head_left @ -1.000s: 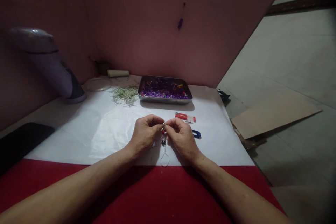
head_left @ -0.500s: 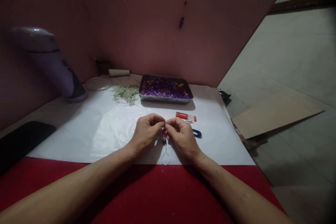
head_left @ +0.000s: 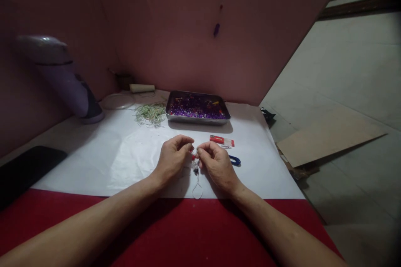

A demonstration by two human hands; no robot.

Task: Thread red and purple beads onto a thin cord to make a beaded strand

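Observation:
My left hand (head_left: 175, 156) and my right hand (head_left: 216, 162) face each other above the white paper (head_left: 134, 158), fingertips pinched and a small gap apart. Between and below them hangs a beaded string (head_left: 196, 171) with red, clear and black beads, ending in a thin loop of thread near the paper's front edge. The string's upper part runs to the fingertips of both hands. A metal tray (head_left: 198, 120) of purple beads is behind the hands. Just right of my right hand are a red lighter (head_left: 222, 140), a small metal pin (head_left: 226, 147) and a blue-handled tool (head_left: 234, 160).
A tangle of green thread (head_left: 150, 114) and a spool (head_left: 142, 88) sit left of the tray. Further left stand a purple bottle (head_left: 69, 79) and a dark flat object (head_left: 31, 167). Another bead strand (head_left: 216, 29) hangs at the pink wall.
The fingertips have moved slightly apart, and the red beads between them show more clearly. The loop of thread stays nearly in place.

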